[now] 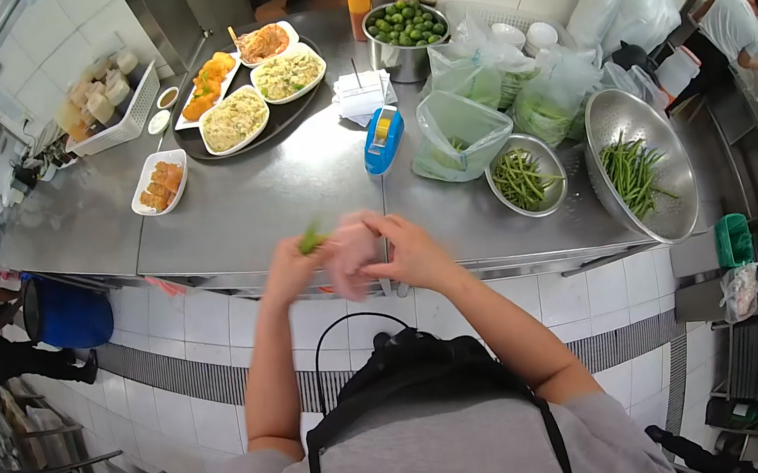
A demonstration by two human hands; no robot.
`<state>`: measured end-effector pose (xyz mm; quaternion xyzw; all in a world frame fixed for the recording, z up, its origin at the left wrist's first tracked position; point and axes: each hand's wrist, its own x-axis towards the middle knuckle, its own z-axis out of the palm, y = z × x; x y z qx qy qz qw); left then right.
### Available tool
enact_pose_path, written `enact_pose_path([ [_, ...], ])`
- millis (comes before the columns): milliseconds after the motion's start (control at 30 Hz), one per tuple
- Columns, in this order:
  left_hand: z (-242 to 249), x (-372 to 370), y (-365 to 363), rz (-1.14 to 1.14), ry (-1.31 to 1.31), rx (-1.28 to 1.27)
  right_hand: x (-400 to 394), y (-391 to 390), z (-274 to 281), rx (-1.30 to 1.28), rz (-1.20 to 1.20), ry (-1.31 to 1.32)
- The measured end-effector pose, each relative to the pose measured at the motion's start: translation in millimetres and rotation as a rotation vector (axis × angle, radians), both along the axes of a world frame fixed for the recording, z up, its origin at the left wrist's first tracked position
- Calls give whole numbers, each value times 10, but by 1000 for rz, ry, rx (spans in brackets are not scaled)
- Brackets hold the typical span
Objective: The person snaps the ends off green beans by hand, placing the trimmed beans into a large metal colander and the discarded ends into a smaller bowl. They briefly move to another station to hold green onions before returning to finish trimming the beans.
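In front of my body, near the front edge of the steel counter, both my hands are raised close together. My left hand [289,269] is closed around a small green leafy piece [311,238], its fingertips at the pink thing beside it. The fingers of my right hand [412,253] pinch that pink thing [353,259], which looks like a thin plastic bag and is smeared by motion. Beyond my hands on the counter stands a blue tape dispenser [383,141]. To the right are a bowl of cut green beans [526,175] and an open greenish plastic bag [459,135].
A large colander [675,157] holds long beans at the right. Behind stand a pot of green limes [406,39], an orange sauce bottle [359,4] and order slips [363,94]. A dark tray [281,132] carries several filled dishes. Other people work at both sides.
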<state>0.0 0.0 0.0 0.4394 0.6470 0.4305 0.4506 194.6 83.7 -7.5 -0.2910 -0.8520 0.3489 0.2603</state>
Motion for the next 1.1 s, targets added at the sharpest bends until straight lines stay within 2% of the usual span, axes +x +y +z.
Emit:
enact_pose_path([
  [67, -5, 270, -118, -30, -9, 36, -15, -129, -12, -55, 42, 57],
  [100, -86, 327, 380, 37, -9, 122, 7, 357, -90, -3, 55, 78],
  [167, -133, 489, 409, 112, -47, 116, 222, 381, -175, 40, 52, -38],
  [200, -134, 559, 432, 143, 21, 105, 337, 405, -171, 25, 62, -45],
  [267, -136, 712, 521, 193, 90, 78, 587, 468, -150, 155, 44, 238],
  [333, -91, 824, 609, 212, 531, -15, 906, 581, -104, 137, 37, 228],
  [367, -75, 878, 626, 251, 542, -34, 1049, 655, -72, 137, 10, 222],
  [400, -70, 943, 638, 258, 689, -6, 1201, 723, -16, 123, 50, 237],
  [433, -42, 1038, 624, 252, 836, 13, 1371, 767, 49, -20, 33, 178],
  [467, 3, 1139, 595, 267, 848, -13, 1484, 793, 97, -162, 7, 112],
  [500, 167, 1283, 593, 252, 876, -64, 1535, 835, 117, -179, 18, 117],
  [567, 504, 1641, 599, 220, 890, -129, 1668, 954, 175, 192, 185, 328],
  [600, 695, 1831, 601, 161, 928, -140, 1683, 974, 308, 271, 209, 373],
  [633, 792, 1985, 608, 103, 966, -150, 1679, 1009, 455, 263, 210, 366],
  [700, 816, 2204, 630, 104, 993, -103, 1674, 1076, 663, 516, 274, 320],
  [833, 828, 2439, 732, 21, 1133, 44, 1810, 1153, 628, 599, 285, 156],
  [900, 810, 2474, 782, -19, 1154, 70, 1937, 1216, 586, 573, 373, 48],
  [1033, 763, 2542, 959, -182, 941, 140, 2119, 1250, 498, 492, 285, 33],
  [1100, 683, 2550, 1083, -233, 859, 145, 2181, 1260, 440, -24, 153, 237],
])
